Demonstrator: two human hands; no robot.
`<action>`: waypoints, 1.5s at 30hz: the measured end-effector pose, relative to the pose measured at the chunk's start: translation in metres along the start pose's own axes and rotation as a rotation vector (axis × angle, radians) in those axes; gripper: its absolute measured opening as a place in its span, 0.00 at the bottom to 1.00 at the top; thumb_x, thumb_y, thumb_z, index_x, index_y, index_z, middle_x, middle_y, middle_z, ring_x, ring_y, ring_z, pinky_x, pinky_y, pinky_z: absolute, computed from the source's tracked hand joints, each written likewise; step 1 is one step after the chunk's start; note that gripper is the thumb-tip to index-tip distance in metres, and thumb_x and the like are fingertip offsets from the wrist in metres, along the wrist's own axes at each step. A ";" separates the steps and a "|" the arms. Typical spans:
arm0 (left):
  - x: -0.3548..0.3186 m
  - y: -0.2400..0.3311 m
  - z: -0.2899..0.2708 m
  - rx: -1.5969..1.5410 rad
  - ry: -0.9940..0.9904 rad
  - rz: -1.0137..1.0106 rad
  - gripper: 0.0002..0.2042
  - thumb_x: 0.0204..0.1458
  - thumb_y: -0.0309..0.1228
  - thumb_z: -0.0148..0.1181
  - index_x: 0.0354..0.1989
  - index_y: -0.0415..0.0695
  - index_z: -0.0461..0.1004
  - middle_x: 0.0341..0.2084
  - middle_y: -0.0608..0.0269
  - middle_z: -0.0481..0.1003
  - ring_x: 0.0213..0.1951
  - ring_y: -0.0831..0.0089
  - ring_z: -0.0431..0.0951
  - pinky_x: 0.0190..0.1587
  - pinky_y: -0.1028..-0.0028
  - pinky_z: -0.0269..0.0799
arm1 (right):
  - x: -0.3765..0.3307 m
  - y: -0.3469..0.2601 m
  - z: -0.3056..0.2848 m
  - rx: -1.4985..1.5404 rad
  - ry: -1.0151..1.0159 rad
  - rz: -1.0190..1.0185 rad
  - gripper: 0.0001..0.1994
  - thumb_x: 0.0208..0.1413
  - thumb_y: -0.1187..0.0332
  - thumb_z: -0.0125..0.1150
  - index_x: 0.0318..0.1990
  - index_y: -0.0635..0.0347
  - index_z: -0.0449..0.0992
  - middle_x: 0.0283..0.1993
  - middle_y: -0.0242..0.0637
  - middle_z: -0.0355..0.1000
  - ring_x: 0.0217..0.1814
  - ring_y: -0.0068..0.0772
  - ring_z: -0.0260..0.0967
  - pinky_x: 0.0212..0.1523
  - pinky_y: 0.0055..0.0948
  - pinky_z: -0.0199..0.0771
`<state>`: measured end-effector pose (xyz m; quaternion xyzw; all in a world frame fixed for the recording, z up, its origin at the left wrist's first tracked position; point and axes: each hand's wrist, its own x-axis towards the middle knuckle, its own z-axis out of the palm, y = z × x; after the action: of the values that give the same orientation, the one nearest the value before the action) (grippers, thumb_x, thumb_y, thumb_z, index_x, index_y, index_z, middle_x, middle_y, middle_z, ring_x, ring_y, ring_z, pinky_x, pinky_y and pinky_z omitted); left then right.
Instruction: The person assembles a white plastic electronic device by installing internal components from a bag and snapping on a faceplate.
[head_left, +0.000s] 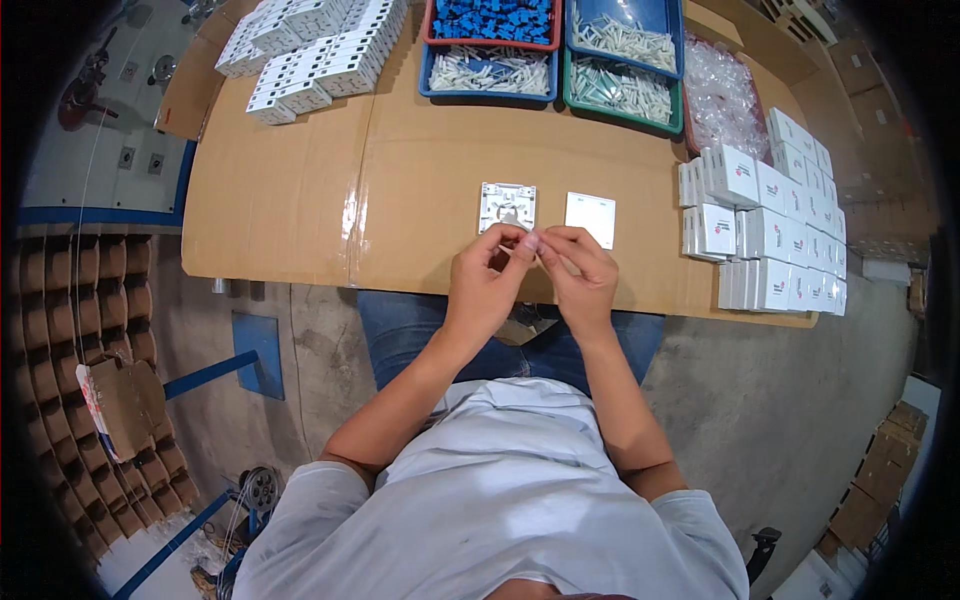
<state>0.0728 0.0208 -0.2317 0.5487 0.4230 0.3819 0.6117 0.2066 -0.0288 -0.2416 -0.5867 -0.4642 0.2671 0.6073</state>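
My left hand [485, 282] and my right hand [584, 280] meet fingertip to fingertip over the near part of the cardboard-covered table [420, 190]. Both are closed in a pinch. A thin, pale sliver shows by the left fingers, too small and too covered to name. Just beyond the left fingers lies a white square housing [508, 200] with its moulded inner side up; the fingers hide its near edge. A smooth white square cover plate [591, 218] lies flat to its right, its lower edge close to my right hand.
Trays of blue parts [495, 20], white plastic pieces [490, 73] and clear bags [718, 100] line the far side. Stacked white housings [325, 65] stand far left, stacked white boxes [775, 220] on the right. A partitioned cardboard rack [60, 330] is at left.
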 end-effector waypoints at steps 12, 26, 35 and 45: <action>-0.002 -0.007 -0.015 0.012 0.035 -0.078 0.08 0.64 0.31 0.63 0.39 0.38 0.80 0.26 0.68 0.79 0.28 0.86 0.75 0.31 0.81 0.70 | 0.001 -0.007 -0.006 -0.185 -0.168 -0.094 0.13 0.53 0.77 0.73 0.46 0.64 0.85 0.47 0.39 0.79 0.48 0.30 0.78 0.49 0.27 0.77; 0.001 0.001 -0.026 0.619 -0.081 0.400 0.09 0.61 0.33 0.64 0.38 0.40 0.80 0.30 0.57 0.79 0.28 0.59 0.76 0.37 0.64 0.70 | -0.006 0.005 -0.010 0.144 -0.196 0.258 0.17 0.60 0.77 0.65 0.57 0.62 0.77 0.42 0.34 0.80 0.44 0.23 0.79 0.47 0.25 0.80; -0.001 0.009 -0.026 0.741 -0.089 0.349 0.07 0.55 0.30 0.64 0.28 0.43 0.77 0.21 0.61 0.75 0.25 0.62 0.75 0.36 0.64 0.67 | -0.006 -0.004 -0.009 -0.181 -0.212 0.015 0.08 0.58 0.79 0.61 0.44 0.64 0.82 0.38 0.41 0.79 0.39 0.36 0.81 0.40 0.29 0.80; -0.002 0.020 -0.023 0.767 0.063 0.586 0.28 0.46 0.34 0.74 0.57 0.46 0.72 0.50 0.59 0.75 0.55 0.57 0.73 0.61 0.56 0.63 | -0.008 0.014 -0.011 0.180 -0.296 0.288 0.12 0.62 0.81 0.54 0.49 0.69 0.81 0.47 0.39 0.76 0.43 0.28 0.76 0.41 0.26 0.77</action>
<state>0.0506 0.0291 -0.2124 0.8189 0.3792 0.3710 0.2191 0.2160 -0.0385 -0.2561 -0.5448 -0.4341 0.4744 0.5381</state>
